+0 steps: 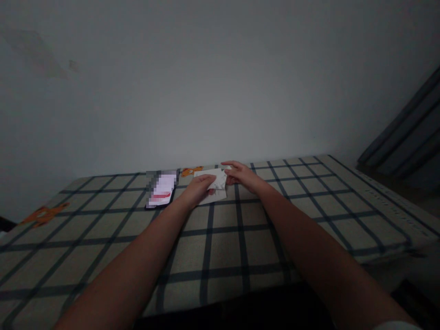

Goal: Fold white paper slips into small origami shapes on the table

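Note:
Both my arms reach forward over a bed covered in a checked sheet [223, 238]. My left hand [196, 189] and my right hand [240, 175] meet at a small white sheet of paper [215, 182] lying far out on the sheet. The left hand's fingers are closed on the paper's near left part. The right hand pinches its right edge, which is lifted and creased. Part of the paper lies hidden under both hands.
A lit phone [161, 189] with a blurred screen lies just left of the paper. Orange cartoon prints [44, 214] mark the sheet at the left and behind the paper. A plain wall rises behind the bed, and dark striped fabric [409, 137] leans at the right.

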Demonstrator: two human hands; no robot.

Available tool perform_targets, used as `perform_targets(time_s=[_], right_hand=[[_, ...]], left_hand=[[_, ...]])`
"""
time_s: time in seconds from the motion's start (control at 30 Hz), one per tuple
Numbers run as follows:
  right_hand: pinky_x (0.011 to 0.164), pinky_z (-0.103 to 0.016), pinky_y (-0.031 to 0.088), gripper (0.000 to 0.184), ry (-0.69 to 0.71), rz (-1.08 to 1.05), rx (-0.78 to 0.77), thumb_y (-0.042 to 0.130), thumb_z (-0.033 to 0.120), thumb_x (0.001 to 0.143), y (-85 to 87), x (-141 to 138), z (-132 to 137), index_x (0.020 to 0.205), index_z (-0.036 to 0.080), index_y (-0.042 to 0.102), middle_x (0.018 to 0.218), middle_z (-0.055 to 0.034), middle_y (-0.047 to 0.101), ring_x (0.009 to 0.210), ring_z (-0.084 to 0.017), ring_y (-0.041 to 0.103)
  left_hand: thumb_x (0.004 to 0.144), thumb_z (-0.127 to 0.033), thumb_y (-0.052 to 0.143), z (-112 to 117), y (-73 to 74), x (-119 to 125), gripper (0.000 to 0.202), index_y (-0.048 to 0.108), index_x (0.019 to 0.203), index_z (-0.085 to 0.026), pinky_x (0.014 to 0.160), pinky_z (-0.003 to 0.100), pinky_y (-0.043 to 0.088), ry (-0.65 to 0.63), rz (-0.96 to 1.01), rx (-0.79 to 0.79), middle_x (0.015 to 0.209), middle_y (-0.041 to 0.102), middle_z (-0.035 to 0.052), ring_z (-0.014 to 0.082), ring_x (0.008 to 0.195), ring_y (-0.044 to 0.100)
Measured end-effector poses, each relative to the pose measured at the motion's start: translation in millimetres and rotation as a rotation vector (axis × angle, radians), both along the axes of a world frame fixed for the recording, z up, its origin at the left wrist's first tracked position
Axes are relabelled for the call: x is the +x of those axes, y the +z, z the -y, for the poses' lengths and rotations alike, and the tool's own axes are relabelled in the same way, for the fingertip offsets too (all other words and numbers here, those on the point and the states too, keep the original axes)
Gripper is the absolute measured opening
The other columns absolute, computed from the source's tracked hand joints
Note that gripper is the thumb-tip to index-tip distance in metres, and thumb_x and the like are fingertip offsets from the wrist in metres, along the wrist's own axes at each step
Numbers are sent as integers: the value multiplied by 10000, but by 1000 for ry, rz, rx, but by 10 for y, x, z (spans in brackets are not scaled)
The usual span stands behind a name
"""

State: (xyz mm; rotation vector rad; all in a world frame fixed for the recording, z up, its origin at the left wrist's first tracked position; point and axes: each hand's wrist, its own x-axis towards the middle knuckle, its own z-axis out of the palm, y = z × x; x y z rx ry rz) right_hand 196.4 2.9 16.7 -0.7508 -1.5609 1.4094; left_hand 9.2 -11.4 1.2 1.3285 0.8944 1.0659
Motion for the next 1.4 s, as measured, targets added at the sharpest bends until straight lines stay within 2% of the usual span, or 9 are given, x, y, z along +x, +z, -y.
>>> perform_targets(time_s=[0.13, 0.27, 0.4, 0.6, 0.73, 0.9, 1.1, 1.3, 1.4], right_hand=[[596, -213, 455, 383, -12, 18, 26, 675, 277, 643, -4, 9, -25, 1000, 177, 582, 748, 0, 593, 599, -67, 529], [577, -219, 454, 289, -70, 72, 16, 656, 350, 663, -53, 14, -87, 861, 146, 607, 687, -12, 593, 573, -76, 530], [603, -229, 463, 288, -88, 47, 4, 628, 406, 679, -84, 10, -109, 747, 129, 594, 688, -26, 591, 602, -88, 541], [610, -245, 456, 311, -204, 64, 48, 603, 450, 686, -125, 19, -156, 699, 141, 569, 683, -29, 589, 606, -101, 537], [592, -248, 450, 321, -247, 66, 85, 589, 463, 696, -146, 34, -184, 680, 145, 548, 665, -20, 577, 576, -96, 529], [558, -220, 447, 328, -220, 53, 101, 572, 462, 714, -137, 33, -169, 671, 139, 536, 633, -4, 556, 550, -82, 517], [568, -219, 467, 226, -58, 43, 5, 621, 342, 695, -136, 21, -150, 773, 143, 547, 630, -7, 595, 551, -86, 555], [575, -228, 480, 143, -84, 1, -29, 535, 175, 722, -105, 27, -137, 853, 147, 586, 626, -15, 611, 549, -93, 577], [593, -237, 488, 106, -118, -7, -30, 530, 151, 706, -94, 28, -139, 785, 144, 601, 622, -17, 612, 557, -96, 580]], left_hand=[[685, -405, 596, 8, 44, 5, 262, 644, 749, -155, 413, 210, 278, -17, -18, 8, 597, 551, 14, 78, 425, 397], [707, -420, 583, 34, 80, 9, 277, 647, 750, -154, 419, 209, 287, -43, -41, 30, 583, 535, 13, 81, 442, 414], [661, -347, 653, 75, 98, 13, 326, 648, 930, -162, 431, 201, 292, -90, -142, 68, 651, 579, 22, 73, 454, 431], [617, -305, 687, 102, 98, 4, 408, 632, 1000, -174, 434, 216, 326, 34, -275, 125, 661, 628, 39, 88, 441, 468], [625, -315, 681, 72, 63, -6, 337, 648, 920, -155, 424, 215, 341, 69, -260, 122, 677, 641, 63, 96, 446, 490], [652, -356, 663, -7, -16, -32, 367, 631, 934, -124, 433, 216, 367, 94, -185, 88, 664, 629, 60, 100, 453, 503], [674, -360, 643, -71, -76, -70, 294, 633, 846, -121, 423, 197, 350, 90, -78, 89, 628, 602, 31, 84, 450, 489], [678, -297, 633, -73, -54, -63, 347, 632, 996, -158, 459, 195, 409, 95, -30, 107, 733, 629, 43, 89, 514, 533], [664, -236, 613, -56, -28, -57, 302, 661, 946, -138, 493, 204, 455, 63, 10, 85, 839, 638, 76, 113, 608, 570]])
